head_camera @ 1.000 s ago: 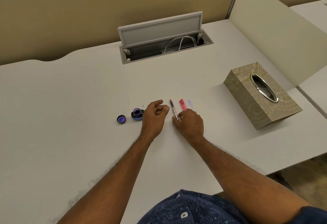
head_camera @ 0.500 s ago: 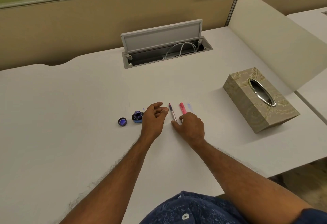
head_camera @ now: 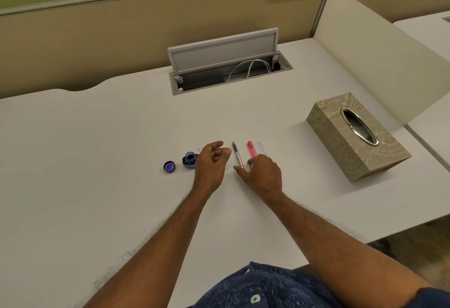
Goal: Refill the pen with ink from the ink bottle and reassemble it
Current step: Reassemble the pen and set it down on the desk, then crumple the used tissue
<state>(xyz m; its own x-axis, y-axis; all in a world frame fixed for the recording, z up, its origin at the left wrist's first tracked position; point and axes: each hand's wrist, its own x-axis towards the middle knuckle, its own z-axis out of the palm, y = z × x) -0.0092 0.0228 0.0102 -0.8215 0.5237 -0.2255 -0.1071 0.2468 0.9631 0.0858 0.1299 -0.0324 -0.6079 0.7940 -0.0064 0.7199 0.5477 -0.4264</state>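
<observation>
On the white desk (head_camera: 85,161) the ink bottle (head_camera: 189,159) stands upright and uncapped, its round mouth showing dark blue-violet ink inside, though how full it is cannot be told. Its cap (head_camera: 169,166) lies just beside it at nine o'clock, apart from the bottle, open side up and blue within. At three o'clock of the bottle the left hand (head_camera: 211,164) rests on the desk with its fingers loosely curled and nothing in its grasp; its wrist side hides the bottle's right edge, so whether the two touch cannot be told. The slim pen body (head_camera: 238,155) lies flat on the desk between the two hands, its pointed tip toward twelve o'clock and its lower end at the right hand's fingertips. The pink pen part (head_camera: 251,149) lies just beside it at three o'clock, roughly parallel, with a gap between the two. The right hand (head_camera: 264,173) is palm down and spread, holding nothing, its fingers reaching toward the lower ends of both pieces. Well apart at three o'clock sits a patterned tissue box (head_camera: 358,137); its oval metal-rimmed slot looks dark and no tissue shows. At twelve o'clock the desk's cable hatch (head_camera: 224,51) stands with its lid raised, a white cable (head_camera: 248,68) looped in the recess.
</observation>
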